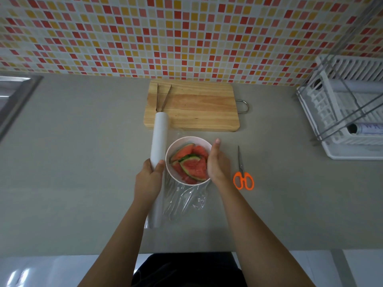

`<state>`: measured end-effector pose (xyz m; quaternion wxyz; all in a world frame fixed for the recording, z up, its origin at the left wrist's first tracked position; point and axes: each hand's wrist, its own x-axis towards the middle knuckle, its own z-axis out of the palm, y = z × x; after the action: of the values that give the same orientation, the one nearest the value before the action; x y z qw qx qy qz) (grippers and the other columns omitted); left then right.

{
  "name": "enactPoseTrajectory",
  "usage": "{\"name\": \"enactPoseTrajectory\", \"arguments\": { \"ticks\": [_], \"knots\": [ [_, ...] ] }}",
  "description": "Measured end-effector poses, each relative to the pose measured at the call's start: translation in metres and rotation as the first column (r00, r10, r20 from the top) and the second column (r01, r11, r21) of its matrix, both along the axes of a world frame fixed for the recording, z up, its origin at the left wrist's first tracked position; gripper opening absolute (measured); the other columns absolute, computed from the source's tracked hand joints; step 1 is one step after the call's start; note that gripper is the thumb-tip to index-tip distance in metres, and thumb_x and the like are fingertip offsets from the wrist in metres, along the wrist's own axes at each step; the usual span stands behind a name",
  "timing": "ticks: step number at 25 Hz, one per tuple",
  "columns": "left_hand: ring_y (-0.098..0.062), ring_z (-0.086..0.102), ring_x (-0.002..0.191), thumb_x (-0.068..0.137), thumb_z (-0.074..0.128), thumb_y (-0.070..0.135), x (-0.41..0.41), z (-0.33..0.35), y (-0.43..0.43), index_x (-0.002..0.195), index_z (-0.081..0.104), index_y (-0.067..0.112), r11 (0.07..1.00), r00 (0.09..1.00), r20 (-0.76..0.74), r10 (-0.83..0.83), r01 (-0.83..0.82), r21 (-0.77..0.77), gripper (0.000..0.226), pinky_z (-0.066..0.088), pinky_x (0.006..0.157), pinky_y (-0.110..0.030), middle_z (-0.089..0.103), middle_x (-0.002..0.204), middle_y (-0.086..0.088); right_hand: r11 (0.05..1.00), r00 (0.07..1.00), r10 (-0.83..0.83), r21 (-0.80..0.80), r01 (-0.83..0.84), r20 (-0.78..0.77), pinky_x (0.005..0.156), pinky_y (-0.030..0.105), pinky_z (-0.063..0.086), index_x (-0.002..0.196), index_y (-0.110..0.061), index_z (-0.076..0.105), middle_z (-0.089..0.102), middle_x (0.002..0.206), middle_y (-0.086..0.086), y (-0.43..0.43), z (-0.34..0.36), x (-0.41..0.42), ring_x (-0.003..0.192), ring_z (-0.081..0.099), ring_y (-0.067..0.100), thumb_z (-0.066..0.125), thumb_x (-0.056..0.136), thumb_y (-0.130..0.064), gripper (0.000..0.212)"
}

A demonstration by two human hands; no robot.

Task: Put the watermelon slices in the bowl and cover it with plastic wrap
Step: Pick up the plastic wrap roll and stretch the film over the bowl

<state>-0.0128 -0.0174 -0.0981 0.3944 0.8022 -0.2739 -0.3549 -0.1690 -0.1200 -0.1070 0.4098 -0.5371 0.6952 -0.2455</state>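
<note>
Wrap step in hand; slices are done. Plastic wrap roll (pixel 159 137) stands lengthwise just left of the bowl (pixel 186 138), its far end over the near-left corner of the cutting board. Left grip (pixel 148 179) is closed round the roll's lower half. Right grip (pixel 217 162) is flat, fingers straight, against the bowl's right side and holding nothing. Loose film (pixel 184 199) lies crumpled on the bench at the bowl's near side, with a bit showing at the far side. Can't tell if it spans the mouth yet. Watermelon slices (pixel 192 162) are piled in the bowl, rinds up near the rim.

My read on doing it well:
- keep the right palm pinning film to the bowl wall while the left pulls the roll away, so the sheet goes taut
- the slices sit high, so tension across the rim, not down onto the fruit
- the near-side film is bunched and will cling to itself; smooth it first
- cut only once there is overhang all round

Room: red, orange and cream mosaic wall (pixel 186 34) behind a plain grey bench (pixel 83 162). White dish rack (pixel 342 108) at far right holds two rolls. Steel sink (pixel 14 94) edge is at far left. Wooden cutting board (pixel 199 108) is behind the bowl, and metal tongs (pixel 163 98) lie on its left part. Orange-handled scissors (pixel 243 175) lie just right of the right grip, within reach.
</note>
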Motion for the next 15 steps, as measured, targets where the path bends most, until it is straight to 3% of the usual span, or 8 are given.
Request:
{"name": "enactPoseTrajectory", "arguments": {
  "ticks": [2,3,5,6,8,11,15],
  "knots": [
    [-0.027,0.055,0.085,0.093,0.047,0.041,0.0,0.0,0.0,0.099,0.054,0.02,1.0,1.0,0.017,-0.007,0.007,0.005,0.023,0.039,0.072,-0.034,0.058,0.084,0.003,0.996,0.983,0.042,-0.072,-0.056,-0.18,0.074,0.035,0.037,0.073,-0.016,0.06,0.058,0.074,0.009,-0.006,-0.002,-0.003,0.084,0.054,0.031,-0.001,0.081,-0.069,0.081],
    [-0.028,0.056,0.086,0.092,0.047,0.042,0.0,0.0,0.0,0.1,0.055,0.019,1.0,1.0,0.023,-0.01,0.009,0.006,0.026,0.039,0.072,-0.034,0.058,0.086,0.002,0.988,0.983,0.042,-0.136,-0.067,-0.178,0.079,0.036,0.037,0.084,-0.01,0.063,0.063,0.087,0.013,-0.01,-0.005,-0.003,0.094,0.055,0.032,0.002,0.083,-0.065,0.082],
    [-0.028,0.056,0.086,0.092,0.047,0.042,0.001,-0.001,0.0,0.102,0.056,0.017,1.0,0.999,0.034,-0.012,0.012,0.007,0.028,0.039,0.072,-0.033,0.059,0.087,0.0,0.987,0.986,0.083,-0.152,-0.061,0.143,0.091,0.031,0.037,0.11,-0.01,0.06,0.061,0.114,0.011,-0.016,-0.011,-0.003,0.109,0.053,0.026,0.01,0.091,-0.055,0.07],
    [-0.028,0.055,0.085,0.092,0.048,0.042,0.001,-0.001,0.0,0.101,0.056,0.016,1.0,0.999,0.043,-0.013,0.013,0.007,0.028,0.038,0.071,-0.033,0.059,0.087,-0.001,0.994,0.94,0.104,-0.066,-0.087,0.325,0.097,0.031,0.037,0.116,-0.014,0.057,0.06,0.121,0.01,-0.017,-0.011,-0.002,0.112,0.053,0.022,0.012,0.094,-0.052,0.064],
    [-0.028,0.053,0.083,0.092,0.048,0.041,0.001,-0.002,-0.001,0.098,0.055,0.015,1.0,0.998,0.065,-0.016,0.016,0.004,0.027,0.037,0.07,-0.033,0.058,0.084,-0.002,0.985,0.887,0.047,0.127,-0.118,0.46,0.105,0.038,0.037,0.115,-0.014,0.059,0.061,0.121,0.013,-0.02,-0.011,-0.002,0.114,0.055,0.023,0.01,0.094,-0.056,0.068],
    [-0.029,0.053,0.082,0.092,0.046,0.041,-0.003,-0.003,0.001,0.098,0.054,0.016,1.0,0.994,0.111,-0.012,0.014,-0.019,0.027,0.038,0.07,-0.035,0.06,0.085,-0.004,0.986,0.96,-0.025,0.164,-0.022,0.279,0.095,0.032,0.038,0.115,-0.011,0.061,0.063,0.118,0.01,-0.021,-0.01,0.003,0.113,0.055,0.025,0.007,0.085,-0.069,0.085],
    [-0.029,0.056,0.086,0.092,0.046,0.041,-0.007,-0.005,0.004,0.105,0.055,0.018,0.997,0.995,0.096,0.031,-0.025,-0.067,0.028,0.041,0.072,-0.034,0.064,0.092,-0.004,0.984,0.978,-0.084,0.169,0.052,0.191,0.077,0.032,0.036,0.091,-0.012,0.063,0.064,0.096,0.01,-0.02,0.006,0.012,0.093,0.058,0.027,0.006,0.079,-0.076,0.087]
  ]
}}
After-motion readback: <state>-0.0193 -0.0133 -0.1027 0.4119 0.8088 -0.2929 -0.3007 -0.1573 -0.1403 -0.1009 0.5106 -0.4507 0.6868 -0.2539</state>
